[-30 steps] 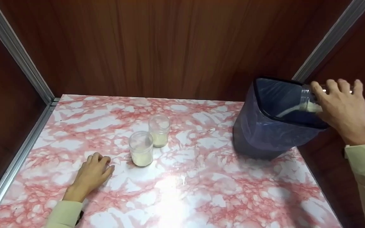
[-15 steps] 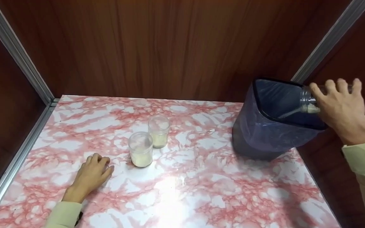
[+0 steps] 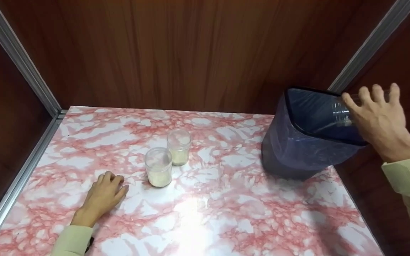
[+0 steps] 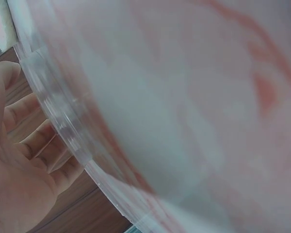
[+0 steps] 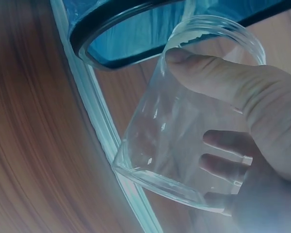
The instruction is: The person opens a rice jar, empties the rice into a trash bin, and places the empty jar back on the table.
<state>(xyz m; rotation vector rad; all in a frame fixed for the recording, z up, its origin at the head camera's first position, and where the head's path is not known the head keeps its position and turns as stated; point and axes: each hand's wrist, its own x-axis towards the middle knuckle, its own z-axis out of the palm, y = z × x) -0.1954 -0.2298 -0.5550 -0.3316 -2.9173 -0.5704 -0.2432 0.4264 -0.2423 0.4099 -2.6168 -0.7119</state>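
My right hand (image 3: 383, 119) grips a clear jar (image 5: 169, 126), thumb on one side and fingers on the other. The jar lies tipped at the mouth of a lined dark-blue bin (image 3: 308, 153). In the right wrist view a little pale powder (image 5: 186, 38) clings near its threaded rim, and a thin stream falls from it into the bin. My left hand (image 3: 101, 197) rests on the marbled table (image 3: 262, 220), fingers loosely bent, holding nothing. To its right stand two upright clear jars, the nearer jar (image 3: 158, 169) and the farther jar (image 3: 179, 147), each partly filled with pale powder.
The bin stands at the table's back right corner, close to the wood-grain side panel (image 3: 386, 185). A wooden back panel (image 3: 176, 57) rises behind the table, with metal corner posts (image 3: 372, 46) at either side. Something clear and blurred (image 4: 63, 111) shows beside my left fingers.
The powder in my right hand's jar has shrunk to a trace and its stream has thinned. My right hand has shifted slightly left and tilted further. My left hand stays still.
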